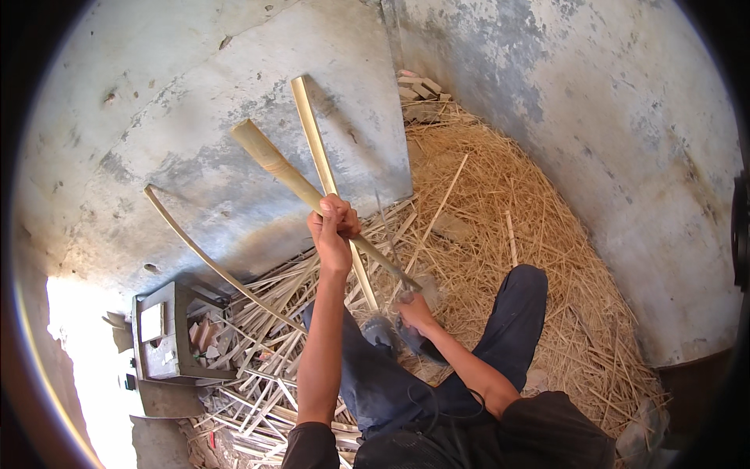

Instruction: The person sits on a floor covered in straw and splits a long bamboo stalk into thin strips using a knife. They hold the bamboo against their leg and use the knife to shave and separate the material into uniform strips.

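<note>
My left hand [336, 224] is wrapped round a bamboo pole [285, 170], which slants from a wide upper end down to the right. Behind that hand runs a pale split bamboo strip [312, 133]; whether my fingers also touch it I cannot tell. Close to the pole's lower end, my right hand [416, 311] is closed. A thin grey blade-like tool [387, 234] rises from it, seen almost edge-on, its handle hidden in my fist. Both my feet are below, beside the strip's lower end.
Long bamboo strips [266, 391] lie piled at lower left, with straw-like shavings [508, 211] heaped to the right. A curved strip [195, 246] leans by the wall [195, 102]. A box-like wooden stool [168, 332] lies at left. Bricks [422, 86] sit in the far corner.
</note>
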Available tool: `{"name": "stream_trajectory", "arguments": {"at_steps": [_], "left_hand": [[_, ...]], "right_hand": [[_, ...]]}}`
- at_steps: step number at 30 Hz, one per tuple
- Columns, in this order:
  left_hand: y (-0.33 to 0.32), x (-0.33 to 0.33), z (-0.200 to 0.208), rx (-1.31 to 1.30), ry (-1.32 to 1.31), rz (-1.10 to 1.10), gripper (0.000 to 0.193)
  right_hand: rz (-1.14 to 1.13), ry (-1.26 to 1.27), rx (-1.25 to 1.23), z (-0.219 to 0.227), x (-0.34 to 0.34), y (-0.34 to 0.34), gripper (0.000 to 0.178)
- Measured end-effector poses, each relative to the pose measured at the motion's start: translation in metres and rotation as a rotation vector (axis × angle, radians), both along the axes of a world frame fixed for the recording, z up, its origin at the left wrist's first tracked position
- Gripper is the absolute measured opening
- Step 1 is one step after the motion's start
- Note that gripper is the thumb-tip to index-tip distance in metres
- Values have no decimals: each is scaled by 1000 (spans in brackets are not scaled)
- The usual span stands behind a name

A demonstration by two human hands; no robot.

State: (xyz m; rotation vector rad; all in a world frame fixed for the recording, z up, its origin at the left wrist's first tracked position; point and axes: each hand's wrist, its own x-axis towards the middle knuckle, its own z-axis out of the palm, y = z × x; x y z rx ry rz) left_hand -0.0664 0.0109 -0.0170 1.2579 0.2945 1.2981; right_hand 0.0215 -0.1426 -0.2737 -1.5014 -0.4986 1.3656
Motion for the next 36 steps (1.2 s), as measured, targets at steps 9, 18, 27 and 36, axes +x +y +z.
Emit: {"name": "stream_trajectory", "arguments": {"at_steps": [9, 18, 27, 36], "left_hand": [[10, -26, -8, 2, -7, -48, 61], [13, -33, -12, -44, -19, 14, 62], [14, -34, -14, -32, -2, 38, 61], [9, -36, -11, -41, -21, 17, 61]], "right_hand": [[224, -440, -303, -156, 30, -57, 19], [45, 759, -189, -167, 38, -46, 16], [104, -497, 41, -81, 5, -8, 12], [166, -132, -432, -167, 42, -76, 9]]}}
